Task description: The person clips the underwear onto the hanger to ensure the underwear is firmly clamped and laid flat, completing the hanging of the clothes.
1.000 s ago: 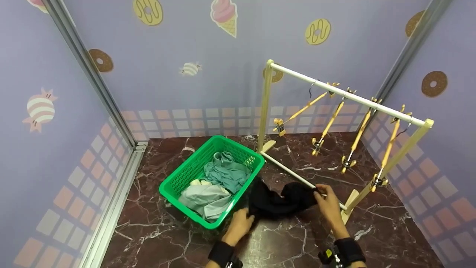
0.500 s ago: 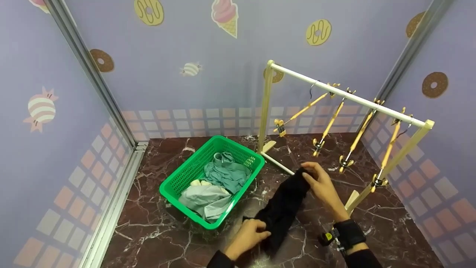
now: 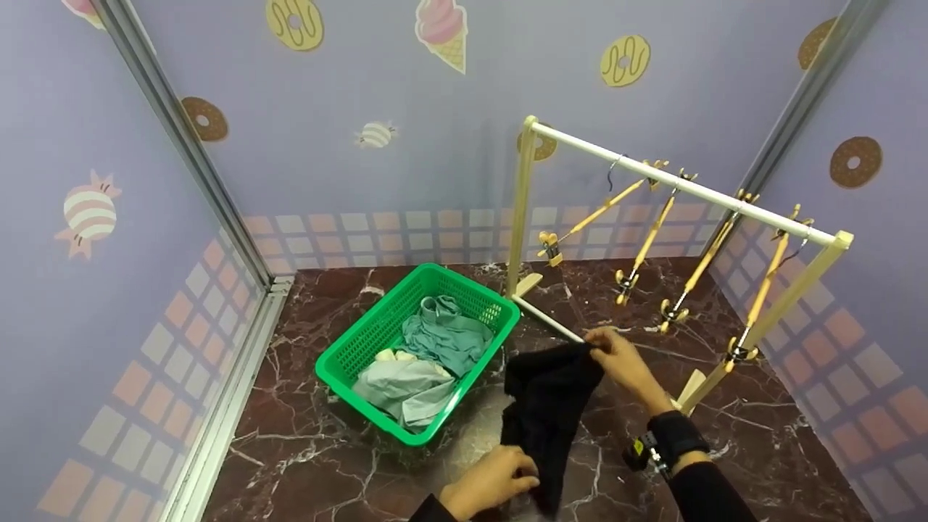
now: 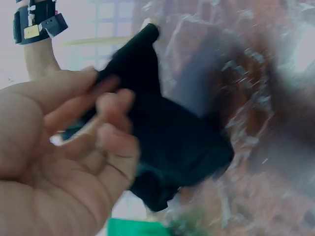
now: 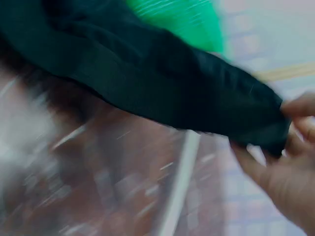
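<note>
Since 0.5 s ago, black garment (image 3: pixel 547 406) spread wider, lifted beside the green basket (image 3: pixel 362 341). Head: right hand (image 3: pixel 616 355) pinches top corner, left hand (image 3: pixel 493 478) grips lower edge, stretching it above the floor. Left wrist: fingers (image 4: pixel 98 123) curled on cloth. Right wrist: fingertips (image 5: pixel 295 110) pinch hem.

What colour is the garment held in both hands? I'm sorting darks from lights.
Black; the garment shows best in the head view.

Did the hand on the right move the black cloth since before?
Yes. The right hand lifted the black cloth up and back, from near the rack's foot toward its bottom bar.
</note>
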A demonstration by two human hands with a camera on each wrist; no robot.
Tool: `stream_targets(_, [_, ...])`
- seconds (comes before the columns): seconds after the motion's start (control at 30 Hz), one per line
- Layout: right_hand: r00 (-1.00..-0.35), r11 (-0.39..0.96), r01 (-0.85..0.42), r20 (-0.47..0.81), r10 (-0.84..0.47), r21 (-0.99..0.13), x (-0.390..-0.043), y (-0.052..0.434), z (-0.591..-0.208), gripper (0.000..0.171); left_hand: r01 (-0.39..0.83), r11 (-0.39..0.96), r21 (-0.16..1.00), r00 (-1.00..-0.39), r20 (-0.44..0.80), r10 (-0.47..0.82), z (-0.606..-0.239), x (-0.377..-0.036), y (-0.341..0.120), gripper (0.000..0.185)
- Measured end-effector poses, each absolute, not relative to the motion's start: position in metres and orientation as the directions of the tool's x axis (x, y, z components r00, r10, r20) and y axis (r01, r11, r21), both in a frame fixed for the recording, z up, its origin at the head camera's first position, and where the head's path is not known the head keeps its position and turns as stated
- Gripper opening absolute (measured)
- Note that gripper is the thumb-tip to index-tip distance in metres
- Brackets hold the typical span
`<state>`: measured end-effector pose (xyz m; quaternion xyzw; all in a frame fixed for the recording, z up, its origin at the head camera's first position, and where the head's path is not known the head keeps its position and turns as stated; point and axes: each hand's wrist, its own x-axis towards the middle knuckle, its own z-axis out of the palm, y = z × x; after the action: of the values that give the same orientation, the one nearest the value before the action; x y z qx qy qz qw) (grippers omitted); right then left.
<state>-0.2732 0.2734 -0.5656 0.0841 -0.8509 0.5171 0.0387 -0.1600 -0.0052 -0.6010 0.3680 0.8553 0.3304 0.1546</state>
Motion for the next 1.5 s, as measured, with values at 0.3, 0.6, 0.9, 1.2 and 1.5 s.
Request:
stream_targets(0.3, [-0.994, 0.759, -0.096, 0.099, -0.042, -0.644, -0.261, 0.284, -0.614, 0.041, 0.415, 0.682, 0.603, -0.878, 0.068, 0.474, -0.624, -0.188, -0.005, 0.008])
stream_targets(0.6, [-0.996, 0.771, 0.033, -0.089, -0.031, -0.636, -0.252, 0.285, -0.631, 0.053, 0.17, 0.701, 0.693, -0.944, -0.089, 0.317, -0.647, -0.221, 0.008, 0.043])
stream_targets(0.9, [-0.987, 0.684, 0.071, -0.15, -0.056, -0.726, -0.252, 0.292, -0.62, 0.032, 0.27, 0.525, 0.807, -0.933, 0.084, 0.349, -0.65, -0.226, 0.003, 0.009])
stream_targets(1.2, [-0.987, 0.618, 0.078, 0.028, 0.161, -0.782, -0.274, 0.299, -0.61, 0.036, 0.265, 0.647, 0.715, -0.956, 0.109, 0.271, -0.65, -0.225, -0.022, 0.041])
stream_targets(1.5, [-0.956, 0.77, -0.157, 0.291, 0.038, -0.618, -0.264, 0.271, -0.642, 0.037, 0.186, 0.866, 0.465, -0.971, -0.049, 0.235, -0.645, -0.204, -0.016, 0.068])
